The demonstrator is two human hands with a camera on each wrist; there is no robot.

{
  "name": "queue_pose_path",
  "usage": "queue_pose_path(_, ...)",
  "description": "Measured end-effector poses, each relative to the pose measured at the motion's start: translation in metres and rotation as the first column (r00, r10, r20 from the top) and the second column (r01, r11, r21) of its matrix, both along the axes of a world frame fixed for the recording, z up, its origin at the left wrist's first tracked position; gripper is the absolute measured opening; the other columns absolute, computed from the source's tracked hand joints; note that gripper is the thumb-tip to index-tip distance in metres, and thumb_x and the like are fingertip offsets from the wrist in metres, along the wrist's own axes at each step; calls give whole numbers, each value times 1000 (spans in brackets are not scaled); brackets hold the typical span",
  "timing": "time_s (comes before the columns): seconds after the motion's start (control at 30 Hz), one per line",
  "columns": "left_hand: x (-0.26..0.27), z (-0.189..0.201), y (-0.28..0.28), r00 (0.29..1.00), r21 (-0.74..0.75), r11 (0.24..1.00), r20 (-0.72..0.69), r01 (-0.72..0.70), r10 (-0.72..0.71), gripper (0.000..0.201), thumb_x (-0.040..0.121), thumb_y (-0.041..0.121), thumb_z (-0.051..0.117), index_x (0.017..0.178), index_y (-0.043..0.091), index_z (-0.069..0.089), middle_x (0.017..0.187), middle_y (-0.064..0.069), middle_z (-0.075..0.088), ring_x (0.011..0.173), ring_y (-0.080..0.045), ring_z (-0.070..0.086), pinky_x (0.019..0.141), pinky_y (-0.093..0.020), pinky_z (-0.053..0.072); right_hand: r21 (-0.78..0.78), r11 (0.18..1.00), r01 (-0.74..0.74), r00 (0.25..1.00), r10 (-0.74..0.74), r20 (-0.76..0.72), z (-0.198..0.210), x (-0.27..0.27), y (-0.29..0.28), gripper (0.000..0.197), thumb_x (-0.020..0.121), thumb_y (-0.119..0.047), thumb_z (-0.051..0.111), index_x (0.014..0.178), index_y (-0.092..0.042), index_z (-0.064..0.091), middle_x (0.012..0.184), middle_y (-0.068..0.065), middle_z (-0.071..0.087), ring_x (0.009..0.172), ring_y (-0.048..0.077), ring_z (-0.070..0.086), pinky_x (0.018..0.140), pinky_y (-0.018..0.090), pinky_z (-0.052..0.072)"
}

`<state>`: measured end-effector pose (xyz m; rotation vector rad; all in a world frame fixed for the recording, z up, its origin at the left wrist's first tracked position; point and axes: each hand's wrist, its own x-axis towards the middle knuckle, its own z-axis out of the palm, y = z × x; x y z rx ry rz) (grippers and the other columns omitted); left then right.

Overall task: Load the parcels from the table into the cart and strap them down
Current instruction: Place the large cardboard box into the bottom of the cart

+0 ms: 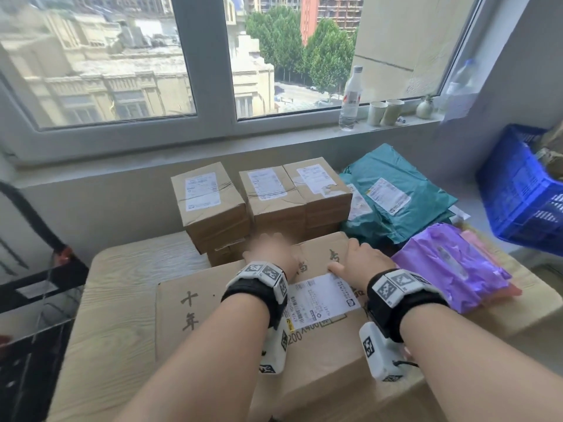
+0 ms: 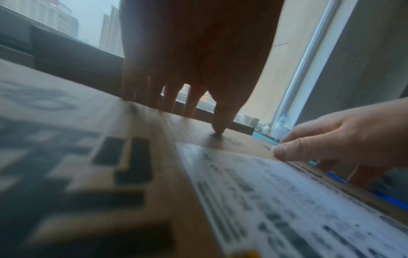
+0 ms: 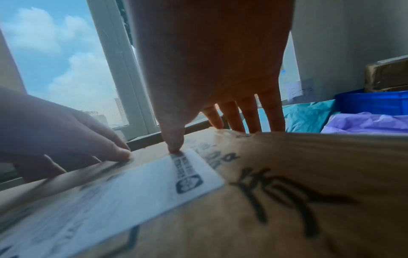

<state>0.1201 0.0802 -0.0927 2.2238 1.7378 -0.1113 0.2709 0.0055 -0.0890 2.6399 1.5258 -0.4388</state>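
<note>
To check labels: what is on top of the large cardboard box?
A white shipping label, its far corner under the right hand; the left hand rests beside it. The forearms hide part of the top.

Left hand (image 1: 271, 254): the left strap (image 1: 243, 295) at the wrist is black and topped with white blocks printed with black-and-white square codes. The left camera box (image 1: 275, 345) under it is white with the same codes. Right hand (image 1: 362, 260): the right strap (image 1: 423, 303) and right camera box (image 1: 377, 351) are identical. A thin black cable (image 1: 406, 363) leaves the box.
</note>
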Motion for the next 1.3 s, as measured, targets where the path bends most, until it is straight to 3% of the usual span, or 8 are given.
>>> queue_pose_path(0.1,-9,-1,-12,998,7,998,-29,-61,62,60,91,52,50,137,15,39,140,-12,41,131,-33,37,106,-49,32,-17,1000,-11,1000,10,-15,-3,3,2,65,88,-53,48,132,-7,36,130,18,52,117,33,54,87,41,45)
queue_pose_path(0.23,-25,3,-23,984,28,985,-58,-168,169,65,88,57,51,137,16,39,140,-11,41,130,-31,38,104,-47,35,-25,1000,15,999,-16,-33,-8,-2,4,70,92,-50,42,143,-4,25,135,18,45,119,34,52,88,41,44)
queue_pose_path(0.43,-59,5,-34,944,28,947,-74,-321,322,72,83,58,54,139,17,36,143,-10,36,134,-29,32,102,-52,36,-49,997,54,997,-56,-49,-14,-11,3,76,97,-44,34,152,-3,2,148,22,27,131,37,40,101,41,38)
queue_pose_path(0.67,-102,0,-45,829,10,829,18,-559,558,92,66,74,60,136,19,38,139,-12,35,132,-34,28,100,-57,34,-21,999,38,999,-39,-15,-15,-15,2,73,98,-42,33,151,0,5,147,25,30,130,39,39,103,40,36)
queue_pose_path(0.77,-115,-3,-45,763,-67,766,64,-639,643,122,57,80,65,150,18,17,152,-17,17,139,-44,18,107,-64,28,-12,999,32,999,-32,-6,-14,-19,3,72,98,-43,33,150,1,8,145,25,31,128,39,41,101,40,37)
queue_pose_path(0.83,-122,-6,-45,717,-105,723,95,-683,691,132,50,82,69,152,21,10,154,-21,12,137,-47,22,107,-63,30,-7,999,39,999,-39,-14,-13,-20,4,72,98,-43,34,150,0,9,145,24,31,128,39,41,100,41,38)
queue_pose_path(1.0,-125,-8,-45,701,-108,707,87,-699,708,130,47,84,68,148,19,19,149,-26,24,131,-43,33,105,-58,34,-3,999,34,999,-34,-23,-13,-19,4,68,98,-41,34,148,-1,13,140,25,34,125,39,43,99,40,38)
queue_pose_path(1.3,-123,4,-54,701,-34,709,115,-705,703,125,50,82,68,147,19,19,143,-23,32,128,-40,36,104,-55,37,23,999,38,996,-36,-82,-6,-15,0,71,94,-47,38,149,-9,12,135,24,35,120,39,45,93,39,41)
